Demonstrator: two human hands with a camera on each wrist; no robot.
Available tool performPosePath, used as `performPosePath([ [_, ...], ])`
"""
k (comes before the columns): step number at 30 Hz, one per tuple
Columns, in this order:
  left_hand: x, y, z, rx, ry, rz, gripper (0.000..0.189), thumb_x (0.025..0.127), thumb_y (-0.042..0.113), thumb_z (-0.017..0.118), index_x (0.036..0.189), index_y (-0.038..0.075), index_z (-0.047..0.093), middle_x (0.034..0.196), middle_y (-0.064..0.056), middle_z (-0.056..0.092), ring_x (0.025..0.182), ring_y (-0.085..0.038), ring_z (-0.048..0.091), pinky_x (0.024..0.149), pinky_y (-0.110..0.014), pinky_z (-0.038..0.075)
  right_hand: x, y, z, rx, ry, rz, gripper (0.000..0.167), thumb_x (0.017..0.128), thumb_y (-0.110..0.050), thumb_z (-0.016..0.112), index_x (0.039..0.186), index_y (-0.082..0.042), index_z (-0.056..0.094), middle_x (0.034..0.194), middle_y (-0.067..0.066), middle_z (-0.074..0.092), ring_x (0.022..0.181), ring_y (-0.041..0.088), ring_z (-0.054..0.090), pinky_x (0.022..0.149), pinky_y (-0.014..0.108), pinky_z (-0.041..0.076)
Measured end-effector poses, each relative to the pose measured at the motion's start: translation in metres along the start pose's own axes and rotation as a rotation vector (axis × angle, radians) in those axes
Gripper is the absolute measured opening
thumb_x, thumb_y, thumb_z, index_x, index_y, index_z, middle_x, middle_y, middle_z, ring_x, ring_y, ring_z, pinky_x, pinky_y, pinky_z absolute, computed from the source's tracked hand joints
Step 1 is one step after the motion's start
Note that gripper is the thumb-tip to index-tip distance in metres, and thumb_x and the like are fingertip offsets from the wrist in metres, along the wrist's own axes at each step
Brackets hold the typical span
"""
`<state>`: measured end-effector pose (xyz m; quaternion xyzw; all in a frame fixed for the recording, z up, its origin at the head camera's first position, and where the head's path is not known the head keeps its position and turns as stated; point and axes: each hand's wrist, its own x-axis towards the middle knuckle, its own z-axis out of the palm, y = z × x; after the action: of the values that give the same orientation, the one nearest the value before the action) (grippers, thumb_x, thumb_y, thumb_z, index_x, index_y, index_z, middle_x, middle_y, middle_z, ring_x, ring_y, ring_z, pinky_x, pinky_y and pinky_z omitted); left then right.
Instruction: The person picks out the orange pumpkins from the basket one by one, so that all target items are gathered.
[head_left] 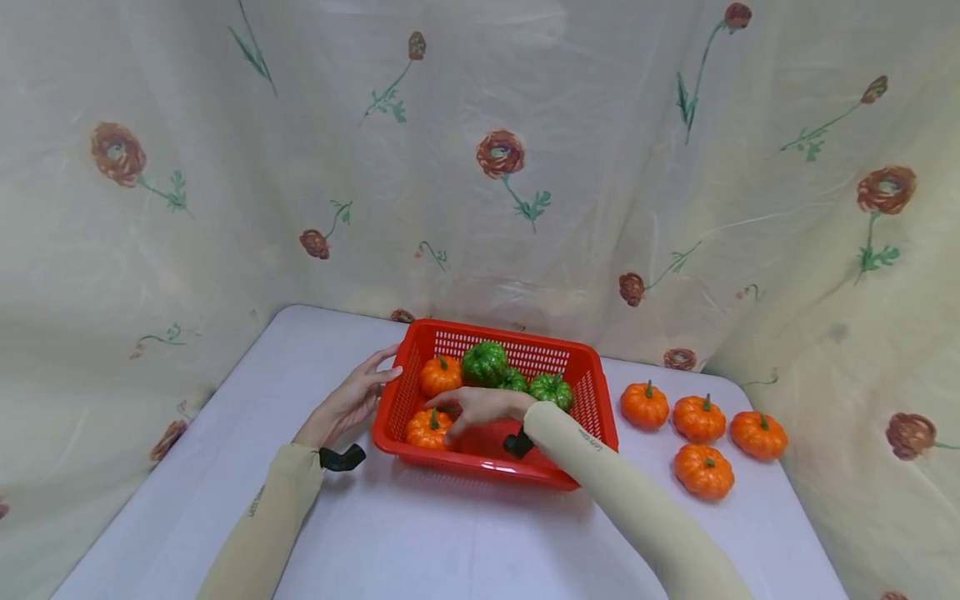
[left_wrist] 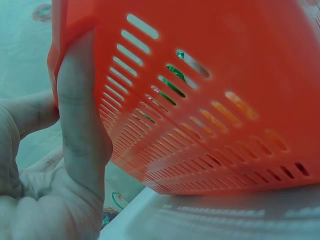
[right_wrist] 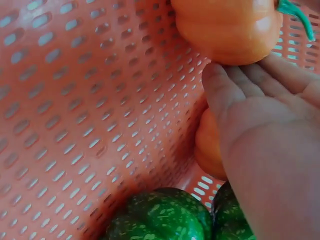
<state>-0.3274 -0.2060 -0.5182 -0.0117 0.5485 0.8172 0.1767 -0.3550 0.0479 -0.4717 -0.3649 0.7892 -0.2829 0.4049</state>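
My right hand (head_left: 480, 410) reaches into a red plastic basket (head_left: 487, 468) and grips a small orange pumpkin (head_left: 426, 433) near the front left corner. In the right wrist view the fingers lie against that pumpkin (right_wrist: 230, 30), its green stem pointing away. At the basket's left side my left hand (head_left: 352, 404) holds the rim, the thumb along the outer wall (left_wrist: 210, 50). Behind the gripped pumpkin sits another orange one (head_left: 441, 375). Beside it are several green pumpkins (head_left: 484, 364), partly hidden by the right hand and forearm.
Several orange pumpkins (head_left: 699, 418) stand on the white table (head_left: 390, 542) to the right of the basket. A floral curtain (head_left: 570, 208) hangs behind the table and along both sides. Black straps with small mounts (head_left: 342, 458) are on the wrists.
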Motion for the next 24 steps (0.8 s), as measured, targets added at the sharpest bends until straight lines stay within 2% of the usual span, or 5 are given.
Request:
performPosePath([
  [6, 0.0007, -0.0003, 0.0002, 0.032, -0.003, -0.005, 0.063, 0.097, 0.022, 0.059, 0.151, 0.033, 0.028, 0.153, -0.011, 0.034, 0.130, -0.037, 0.047, 0.090, -0.039, 0.055, 0.0007, 0.0025, 0.0051, 0.044, -0.018, 0.004, 0.077, 0.083, -0.015, 0.074, 0.149, -0.018, 0.036, 0.151, 0.004, 0.037, 0.140, 0.023, 0.036, 0.117, 0.038, 0.033],
  [15, -0.0018, -0.0023, -0.0005, 0.021, -0.020, 0.005, 0.061, 0.098, 0.022, 0.057, 0.151, 0.031, 0.028, 0.152, -0.011, 0.037, 0.126, -0.036, 0.053, 0.087, -0.039, 0.056, 0.0027, 0.0078, 0.0095, 0.022, 0.017, -0.014, 0.071, 0.082, -0.015, 0.075, 0.145, -0.019, 0.042, 0.145, 0.002, 0.044, 0.135, 0.021, 0.041, 0.114, 0.035, 0.035],
  [20, -0.0022, -0.0014, 0.0003, 0.018, -0.020, 0.011, 0.061, 0.097, 0.022, 0.058, 0.150, 0.031, 0.029, 0.151, -0.011, 0.037, 0.120, -0.031, 0.058, 0.086, -0.039, 0.056, -0.0010, 0.0058, 0.0094, -0.015, 0.050, -0.013, 0.068, 0.080, -0.016, 0.075, 0.141, -0.015, 0.046, 0.135, 0.001, 0.052, 0.122, 0.014, 0.050, 0.108, 0.030, 0.041],
  [24, -0.0015, -0.0007, -0.0003, 0.019, -0.027, 0.019, 0.063, 0.097, 0.022, 0.059, 0.151, 0.031, 0.028, 0.151, -0.012, 0.037, 0.118, -0.029, 0.059, 0.086, -0.038, 0.056, -0.0053, 0.0041, 0.0079, -0.059, 0.065, 0.005, 0.067, 0.080, -0.019, 0.073, 0.141, -0.014, 0.046, 0.132, 0.001, 0.053, 0.112, 0.009, 0.051, 0.102, 0.026, 0.044],
])
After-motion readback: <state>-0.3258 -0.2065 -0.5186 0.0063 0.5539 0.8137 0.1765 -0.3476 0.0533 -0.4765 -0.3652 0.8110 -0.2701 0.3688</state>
